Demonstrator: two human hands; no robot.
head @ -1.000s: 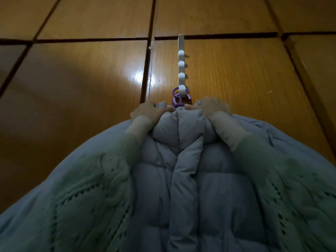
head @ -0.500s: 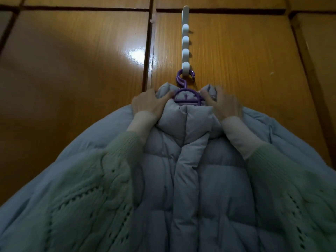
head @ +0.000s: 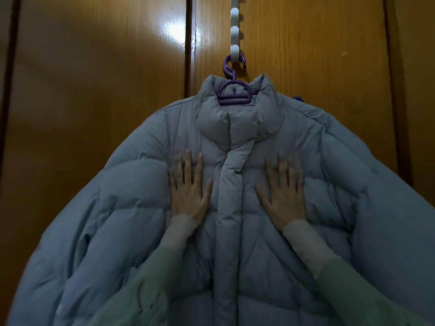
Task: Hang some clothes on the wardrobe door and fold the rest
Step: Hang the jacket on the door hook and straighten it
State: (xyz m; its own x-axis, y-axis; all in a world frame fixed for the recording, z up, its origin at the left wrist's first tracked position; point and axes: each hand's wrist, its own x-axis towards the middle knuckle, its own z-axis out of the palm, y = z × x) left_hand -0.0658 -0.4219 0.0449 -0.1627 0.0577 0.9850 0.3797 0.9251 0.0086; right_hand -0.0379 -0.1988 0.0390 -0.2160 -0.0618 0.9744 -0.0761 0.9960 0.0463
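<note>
A grey-blue puffer jacket (head: 235, 231) hangs zipped on a purple hanger (head: 233, 90), whose hook sits on the lowest peg of a white over-door hook rack (head: 235, 31) on the wooden wardrobe door (head: 317, 67). My left hand (head: 188, 191) lies flat with straight fingers on the jacket's chest, left of the zip flap. My right hand (head: 283, 191) lies flat in the same way on the right of the flap. Both hands press the padding and hold nothing.
The wardrobe fills the view: a second wooden door (head: 94, 90) on the left, a dark seam between the doors, and a frame strip (head: 397, 90) at the right. The jacket's wide sleeves spread to both sides and hide the lower doors.
Both hands let go of the collar beside the hanger and slid down to the jacket's chest, fingers now straight. The view has tilted down, so the hook rack sits higher in frame.
</note>
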